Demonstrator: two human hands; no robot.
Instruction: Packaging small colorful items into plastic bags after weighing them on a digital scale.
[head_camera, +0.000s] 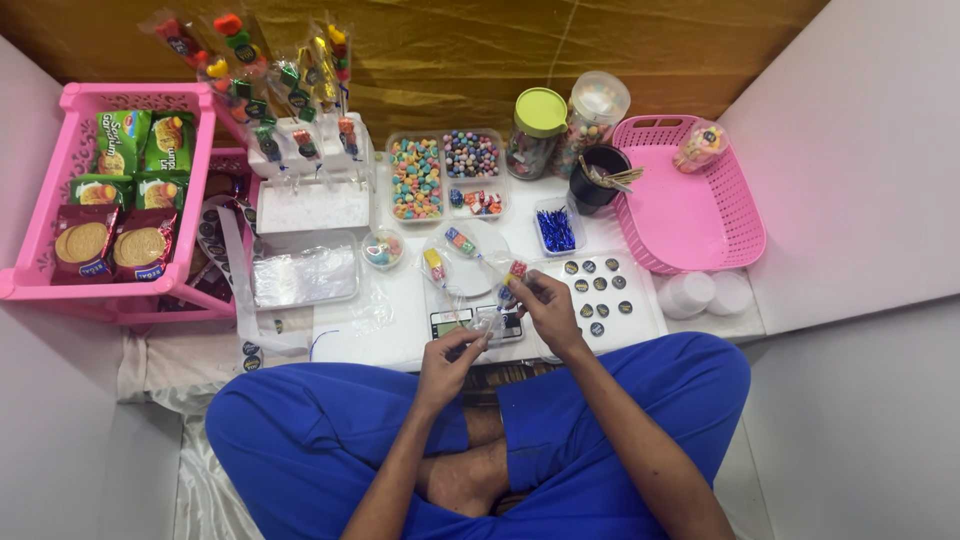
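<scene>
My left hand (450, 357) pinches the near end of a clear plastic wrapper (487, 322) just above a small digital scale (478, 322). My right hand (543, 302) holds a skewer of coloured candies (478, 251) that slants up and left over the scale's round white pan (468, 278). The fingers grip the stick beside a red candy piece. Both hands meet over the low white table (400, 340), above my crossed legs in blue trousers.
A divided clear tray (445, 175) of coloured sweets sits behind the scale, with two jars (565, 120), a dark cup (597, 176) and a pink basket (690, 205) to the right. Round stickers (597, 285) lie right. Pink shelf (110, 190) with snack packets stands left. Finished candy skewers (290, 90) stand upright behind.
</scene>
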